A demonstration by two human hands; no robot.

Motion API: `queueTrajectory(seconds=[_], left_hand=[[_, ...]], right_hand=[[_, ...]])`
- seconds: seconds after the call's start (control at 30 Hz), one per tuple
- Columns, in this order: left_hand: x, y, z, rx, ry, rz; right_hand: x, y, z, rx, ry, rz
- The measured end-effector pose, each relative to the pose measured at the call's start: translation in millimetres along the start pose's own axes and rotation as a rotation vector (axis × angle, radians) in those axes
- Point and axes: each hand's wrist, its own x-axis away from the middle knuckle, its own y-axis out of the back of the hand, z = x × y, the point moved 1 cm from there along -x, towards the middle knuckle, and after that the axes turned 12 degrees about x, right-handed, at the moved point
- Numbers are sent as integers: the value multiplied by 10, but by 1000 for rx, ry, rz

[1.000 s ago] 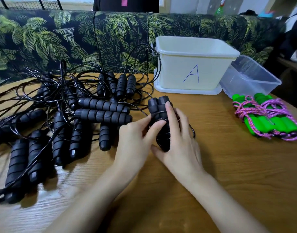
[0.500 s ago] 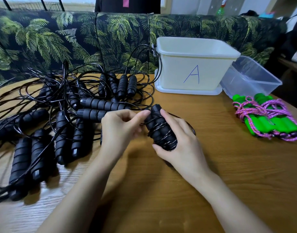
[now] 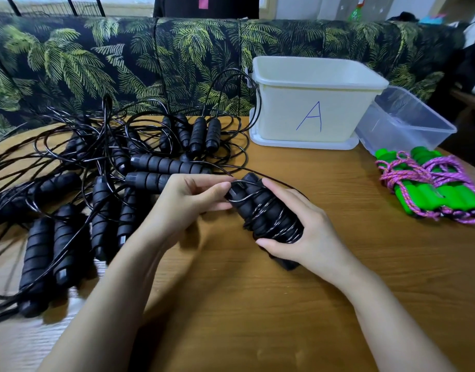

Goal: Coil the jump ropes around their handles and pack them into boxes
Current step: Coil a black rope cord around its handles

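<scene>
A: What's furthest left?
B: Loose black jump ropes (image 3: 102,183), tangled over the wooden desk (image 3: 258,304)

A: And the grips?
B: The left grip (image 3: 188,202) has thumb and fingers curled, pinching a loop of black cord (image 3: 240,183) at the top end of the paired black handles (image 3: 266,210). The right grip (image 3: 309,232) is wrapped round their lower half, over the cord already wound there, holding them tilted

A: The boxes?
B: Behind stands the white box marked A (image 3: 284,108), with a clear tub (image 3: 408,122) just beside it on the right. Coiled green-handled ropes (image 3: 429,183) lie far right, well apart from both grips
</scene>
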Motion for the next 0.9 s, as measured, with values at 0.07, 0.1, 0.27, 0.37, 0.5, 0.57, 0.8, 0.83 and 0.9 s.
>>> queueTrajectory(seconds=[0.07,0.1,0.27,0.37,0.5,0.57,0.8,0.83,0.9], left_hand=[[-4,17,-11,33,54,19],[-2,12,-15,32,68,15],[12,-40,-3,46,119,2],[8,-38,4,143,190,-23],[-12,-30,26,240,309,-21],[-13,-35,30,271,357,-15],[-34,-25,82,356,414,-55],[-36,-37,90,384,428,-55],[-33,-71,94,429,476,-35]], right_hand=[[-3,33,-30,-25,9,33],[-3,43,-37,-30,12,52],[-8,82,-43,-49,25,93],[-7,99,-44,-74,39,101],[3,127,-41,-117,43,99],[10,150,-23,-156,34,100],[11,175,26,-213,14,100],[10,173,26,-220,13,99],[13,176,37,-242,11,103]])
